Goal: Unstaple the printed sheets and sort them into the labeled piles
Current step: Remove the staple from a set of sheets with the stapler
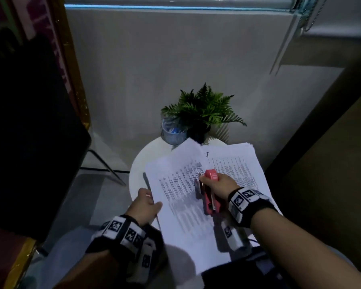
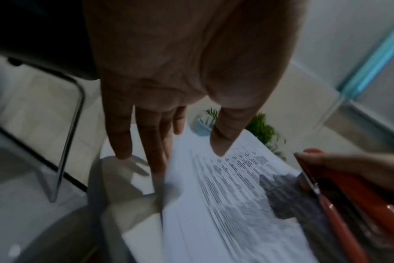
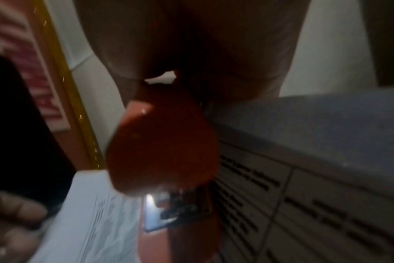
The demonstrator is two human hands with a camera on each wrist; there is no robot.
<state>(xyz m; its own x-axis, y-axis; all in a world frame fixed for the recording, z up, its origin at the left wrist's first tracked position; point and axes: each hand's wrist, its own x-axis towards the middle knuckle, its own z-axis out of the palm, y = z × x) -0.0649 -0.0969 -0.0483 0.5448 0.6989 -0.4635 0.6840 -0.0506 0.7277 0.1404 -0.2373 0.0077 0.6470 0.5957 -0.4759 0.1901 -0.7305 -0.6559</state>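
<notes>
Nearest, both of my forearms enter from the near edge, each banded at the wrist with a black strap carrying white blocks printed with black square markers.

Item: my left hand, at the near left. It pinches the left edge of a white printed sheet, thumb on top, straight fingers underneath. That sheet is lifted and tilted, its far corner raised toward the plant; the print is rows of small dark text, too blurred to read.

Item: my right hand, right of centre. It is clenched around a red stapler with a dark metal underside, held over the middle of the lifted sheet. From the right wrist view the stapler's rounded red end fills the picture, a shiny metal part below it.

Item: a thick stack of white printed papers, lying on the table under and to the right of the lifted sheet, edges slightly fanned at the far right corner.

Item: a small round white table, bearing the stack.

Item: a green fern-like plant in a dark pot, at the table's far edge.

Item: a clear cup with bluish contents, just left of the plant pot.

Item: a black chair with a thin metal frame, at the left, well apart from the table.
</notes>
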